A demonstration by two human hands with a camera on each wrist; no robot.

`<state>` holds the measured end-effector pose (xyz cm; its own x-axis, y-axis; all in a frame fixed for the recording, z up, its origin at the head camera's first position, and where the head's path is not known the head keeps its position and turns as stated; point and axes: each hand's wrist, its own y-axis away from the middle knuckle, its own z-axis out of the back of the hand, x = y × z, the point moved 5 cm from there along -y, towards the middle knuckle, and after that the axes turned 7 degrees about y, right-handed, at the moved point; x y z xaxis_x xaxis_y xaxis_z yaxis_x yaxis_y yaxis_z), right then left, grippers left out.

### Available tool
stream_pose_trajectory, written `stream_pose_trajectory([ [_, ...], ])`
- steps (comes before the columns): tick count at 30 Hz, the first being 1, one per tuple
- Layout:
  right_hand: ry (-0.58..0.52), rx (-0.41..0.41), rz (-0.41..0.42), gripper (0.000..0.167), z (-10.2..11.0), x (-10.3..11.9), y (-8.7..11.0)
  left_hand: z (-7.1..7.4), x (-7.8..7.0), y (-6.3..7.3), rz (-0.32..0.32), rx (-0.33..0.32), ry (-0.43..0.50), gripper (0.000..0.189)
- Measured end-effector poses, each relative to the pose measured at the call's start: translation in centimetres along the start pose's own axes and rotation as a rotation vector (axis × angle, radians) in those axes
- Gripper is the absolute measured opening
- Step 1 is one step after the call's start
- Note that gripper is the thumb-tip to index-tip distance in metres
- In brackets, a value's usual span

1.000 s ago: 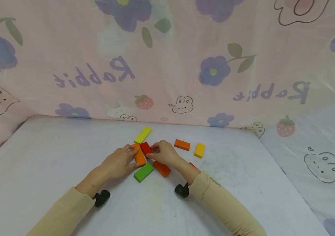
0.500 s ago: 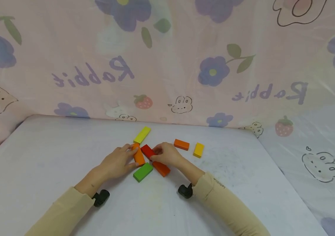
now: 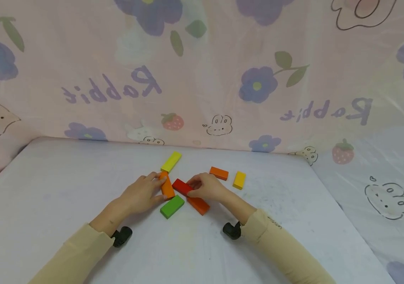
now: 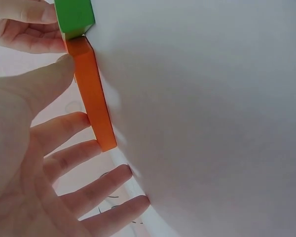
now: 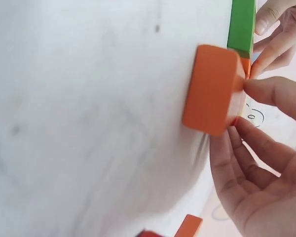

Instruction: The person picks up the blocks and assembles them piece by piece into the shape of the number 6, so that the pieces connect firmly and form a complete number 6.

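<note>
So the glossy red rectangular block (image 3: 182,187), looks like painted wood, sits on the white counter (image 3: 66,185) right at the right hand (image 3: 209,188), pinched between thumb and fingers. It's off that hand's left side, long axis slanting from far-left to near-right, far-left end just beside the bright orange rectangular block (image 3: 167,187). Can't tell if they touch. Left hand (image 3: 142,194) is farther from the red one, fingers pretty straight, resting against the orange piece.
</note>
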<state>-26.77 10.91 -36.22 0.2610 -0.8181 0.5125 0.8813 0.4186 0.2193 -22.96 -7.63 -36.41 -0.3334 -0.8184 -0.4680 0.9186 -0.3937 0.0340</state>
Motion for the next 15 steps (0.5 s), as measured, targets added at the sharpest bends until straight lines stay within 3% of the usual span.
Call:
stream_pose_trajectory([
  [9, 0.013, 0.025, 0.033, 0.03, 0.1, -1.0, 0.5, -0.1, 0.0, -0.1, -0.002, -0.009, 0.008, 0.058],
  [15, 0.012, 0.032, 0.114, 0.031, 0.4, -1.3, 1.0, 0.0, 0.1, -0.1, 0.003, -0.007, 0.008, 0.058],
])
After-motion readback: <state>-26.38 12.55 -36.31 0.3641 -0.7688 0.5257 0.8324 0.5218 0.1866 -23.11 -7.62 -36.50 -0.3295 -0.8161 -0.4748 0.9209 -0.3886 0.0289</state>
